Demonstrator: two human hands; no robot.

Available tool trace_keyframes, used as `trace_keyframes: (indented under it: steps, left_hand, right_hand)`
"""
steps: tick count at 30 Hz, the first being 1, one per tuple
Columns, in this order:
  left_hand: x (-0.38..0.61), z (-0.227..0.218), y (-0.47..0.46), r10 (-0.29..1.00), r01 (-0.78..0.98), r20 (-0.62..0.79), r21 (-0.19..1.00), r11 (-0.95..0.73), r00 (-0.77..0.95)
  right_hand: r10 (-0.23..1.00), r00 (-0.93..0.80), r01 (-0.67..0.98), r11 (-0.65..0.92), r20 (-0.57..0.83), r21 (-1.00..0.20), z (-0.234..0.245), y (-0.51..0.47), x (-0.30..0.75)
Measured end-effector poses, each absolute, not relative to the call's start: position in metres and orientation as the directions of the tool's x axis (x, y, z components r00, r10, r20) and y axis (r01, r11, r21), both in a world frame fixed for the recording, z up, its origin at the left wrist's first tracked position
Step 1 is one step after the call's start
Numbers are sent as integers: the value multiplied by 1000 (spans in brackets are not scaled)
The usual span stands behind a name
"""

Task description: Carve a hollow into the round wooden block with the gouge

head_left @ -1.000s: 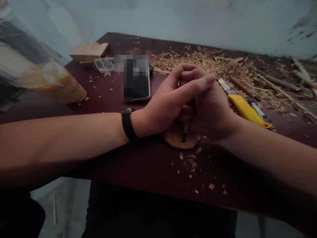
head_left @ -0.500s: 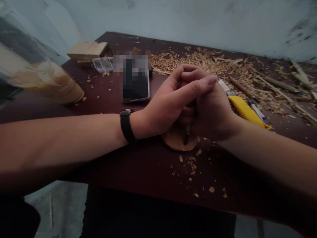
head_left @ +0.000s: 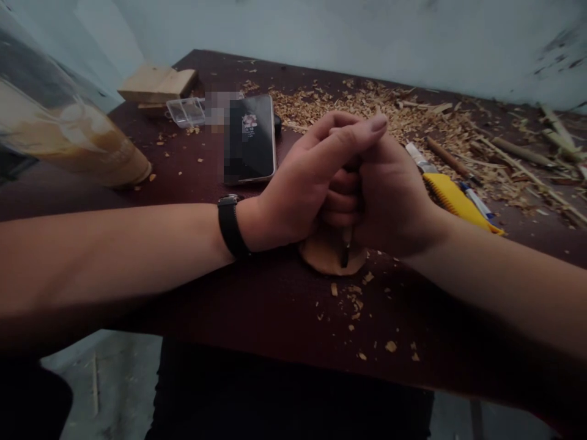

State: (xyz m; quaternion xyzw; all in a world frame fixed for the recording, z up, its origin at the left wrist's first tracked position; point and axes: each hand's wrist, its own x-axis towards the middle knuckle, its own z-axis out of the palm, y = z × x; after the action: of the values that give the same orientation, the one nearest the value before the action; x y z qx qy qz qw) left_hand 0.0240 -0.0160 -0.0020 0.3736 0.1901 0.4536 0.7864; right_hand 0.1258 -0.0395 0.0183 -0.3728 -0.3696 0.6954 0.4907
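Note:
My right hand (head_left: pixel 397 198) is closed round the handle of a wood chisel (head_left: pixel 345 252), held upright. Only its lower shaft and dark metal blade show beneath my fingers. My left hand (head_left: pixel 296 186) clasps the right from the other side, its thumb laid over the top, both gripping the tool together. The blade's tip meets the face of a rounded, pale wooden piece (head_left: pixel 318 258) lying flat on the table. Most of that piece is hidden under my hands.
Wood shavings (head_left: pixel 367 101) cover the back of the dark red table (head_left: pixel 192 305). A phone (head_left: pixel 252 146), a clear plastic box (head_left: pixel 187 113), wooden blocks (head_left: pixel 156 84) and a drink cup (head_left: pixel 92 146) stand left. Rightward lie a yellow case (head_left: pixel 458 198), a marker (head_left: pixel 477 200) and a wooden-handled tool (head_left: pixel 452 160).
My clasped hands have tilted slightly, and the left thumb now sits a little further left and higher. The blade remains on the wooden piece. The phone screen has lit up.

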Motion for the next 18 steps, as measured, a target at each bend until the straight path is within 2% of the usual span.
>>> trace_keyframes:
  steps: [3, 13, 18]
  left_hand:
    - [23, -4, -16, 844, -571, 98, 777, 267, 527]
    - [23, 5, -24, 863, -456, 34, 859, 232, 504]
    - [19, 3, -26, 871, -467, 179, 882, 63, 457]
  right_hand:
    - [956, -243, -398, -254, -166, -881, 18, -38, 127]
    - [972, -110, -392, -233, -206, -890, 19, -46, 118]
    - [988, -34, -324, -156, -153, -933, 13, -55, 122]
